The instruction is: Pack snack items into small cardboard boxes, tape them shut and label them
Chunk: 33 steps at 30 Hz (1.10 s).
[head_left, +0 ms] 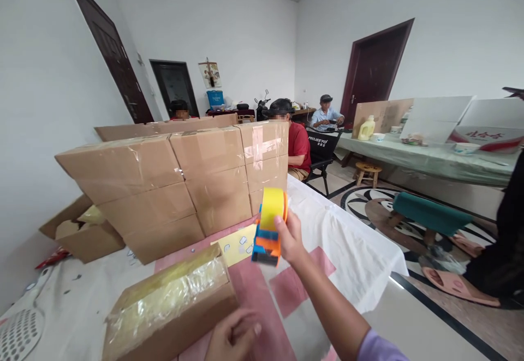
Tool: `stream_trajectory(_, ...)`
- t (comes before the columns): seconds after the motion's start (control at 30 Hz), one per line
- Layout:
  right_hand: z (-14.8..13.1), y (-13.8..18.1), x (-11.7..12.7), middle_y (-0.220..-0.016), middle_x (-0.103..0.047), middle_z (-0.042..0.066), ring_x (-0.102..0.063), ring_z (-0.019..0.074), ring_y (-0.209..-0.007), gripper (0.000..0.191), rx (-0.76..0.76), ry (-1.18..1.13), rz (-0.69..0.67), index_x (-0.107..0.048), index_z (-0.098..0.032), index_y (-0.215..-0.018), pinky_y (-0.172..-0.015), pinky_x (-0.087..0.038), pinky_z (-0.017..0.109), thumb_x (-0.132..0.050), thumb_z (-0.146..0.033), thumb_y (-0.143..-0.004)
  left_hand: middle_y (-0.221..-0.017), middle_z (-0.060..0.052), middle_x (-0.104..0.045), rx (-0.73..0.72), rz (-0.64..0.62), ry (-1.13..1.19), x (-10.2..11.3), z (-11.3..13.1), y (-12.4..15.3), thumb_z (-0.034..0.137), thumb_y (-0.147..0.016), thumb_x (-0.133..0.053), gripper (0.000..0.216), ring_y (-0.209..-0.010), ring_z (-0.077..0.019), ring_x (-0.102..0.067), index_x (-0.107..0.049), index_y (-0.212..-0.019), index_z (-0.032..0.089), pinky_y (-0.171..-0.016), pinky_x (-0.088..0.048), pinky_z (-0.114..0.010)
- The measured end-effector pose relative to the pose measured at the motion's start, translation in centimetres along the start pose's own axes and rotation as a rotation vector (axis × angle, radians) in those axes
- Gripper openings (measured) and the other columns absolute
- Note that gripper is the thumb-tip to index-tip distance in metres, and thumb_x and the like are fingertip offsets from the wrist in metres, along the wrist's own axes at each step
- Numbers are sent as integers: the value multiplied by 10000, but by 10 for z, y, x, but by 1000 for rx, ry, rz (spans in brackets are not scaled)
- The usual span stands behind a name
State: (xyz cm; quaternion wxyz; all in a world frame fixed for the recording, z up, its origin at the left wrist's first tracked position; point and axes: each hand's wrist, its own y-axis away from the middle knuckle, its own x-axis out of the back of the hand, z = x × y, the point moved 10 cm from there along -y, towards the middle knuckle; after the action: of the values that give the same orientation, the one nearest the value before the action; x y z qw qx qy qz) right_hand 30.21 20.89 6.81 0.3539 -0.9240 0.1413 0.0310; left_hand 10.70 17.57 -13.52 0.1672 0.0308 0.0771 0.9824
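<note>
My right hand (290,235) is wrapped round a tape dispenser, blue and orange, with a yellow roll of tape (272,208) on it. It is held up above the table, apart from the boxes. Low in the view, my left hand (235,335) is loosely curled beside the near side of a cardboard box, with a gap between thumb and fingers and nothing seen in it. That long box (192,317) lies in front of me, its top covered by a wide strip of shiny yellowish tape (167,295).
Stacked taped cartons (213,159) form a wall across the table. An opened carton (90,235) stands at the left. A perforated white racket-like thing (20,331) lies front left. A person in red (298,145) sits beyond the stack. A teal-topped stool (429,211) stands right.
</note>
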Motion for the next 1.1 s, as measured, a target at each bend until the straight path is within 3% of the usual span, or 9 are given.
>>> stream_trajectory(0.13, -11, -38, 6, -826, -721, 52, -726, 230, -770, 381, 10, -80, 53, -625, -203, -996, -697, -591, 356, -574, -576, -940, -1057, -100, -759, -237, 204, -67, 20, 87, 11, 570, -755, -757, 454, -909, -255, -699, -737, -1035, 214, -796, -570, -322)
stream_trajectory(0.27, -8, -56, 3, -830, -710, 53, -734, 250, -796, 403, 3, -133, 100, -609, -209, -1039, -683, -603, 373, -588, -593, -920, -1187, -82, -702, -577, 278, -191, 13, 182, 17, 401, -886, -679, 315, -1035, -236, -667, -672, -1159, 244, -930, -529, -349)
stream_trajectory(0.4, 3, -57, 5, -815, -709, 62, -736, 261, -822, 429, 19, -135, 171, -609, -208, -1021, -684, -606, 378, -522, -620, -943, -1335, -82, -617, -699, 307, -331, -9, 228, -6, 372, -897, -674, 425, -1197, -245, -596, -575, -1297, 269, -988, -492, -375)
stream_trajectory(0.53, 15, -59, 5, -848, -719, 68, -734, 256, -852, 404, 18, -103, 131, -622, -208, -999, -716, -607, 382, -517, -596, -959, -1397, -120, -565, -543, 239, -333, -21, 215, -43, 449, -854, -717, 618, -1244, -279, -575, -485, -1390, 248, -971, -515, -400)
stream_trajectory(0.63, 19, -62, 8, -840, -716, 63, -739, 250, -833, 414, 15, -99, 127, -615, -212, -1007, -703, -606, 380, -488, -605, -972, -1391, -155, -575, -345, 68, -185, -28, 189, -65, 480, -817, -751, 795, -1133, -280, -657, -380, -1473, 227, -891, -561, -392)
stream_trajectory(0.77, 19, -64, 9, -890, -716, 64, -742, 239, -820, 440, 6, -51, 116, -611, -221, -1016, -719, -611, 388, -490, -640, -959, -1048, -114, -738, -207, -199, 44, -41, 175, -76, 429, -790, -781, 782, -861, -239, -738, -431, -1443, 179, -848, -586, -399)
stream_trajectory(0.83, 20, -65, 6, -913, -716, 69, -742, 238, -826, 431, -2, -47, 96, -617, -222, -1013, -741, -615, 398, -509, -635, -952, -841, -55, -744, -169, -177, 91, -35, 175, -79, 407, -745, -818, 833, -689, -211, -720, -429, -1440, 164, -750, -603, -380)
stream_trajectory(0.9, 19, -65, 4, -914, -714, 68, -742, 238, -832, 407, 4, -42, 81, -624, -222, -1010, -758, -613, 403, -518, -612, -959, -776, -29, -731, -150, -114, 95, -27, 175, -81, 403, -709, -838, 871, -594, -198, -693, -427, -1441, 166, -623, -600, -344)
stream_trajectory(1.1, 20, -67, 9, -906, -693, 52, -720, 227, -833, 392, 45, 25, 105, -621, -225, -1007, -749, -597, 382, -497, -595, -972, -849, -70, -748, -159, -55, 30, -19, 176, -76, 463, -723, -823, 791, -709, -244, -740, -509, -1393, 182, -529, -580, -285)
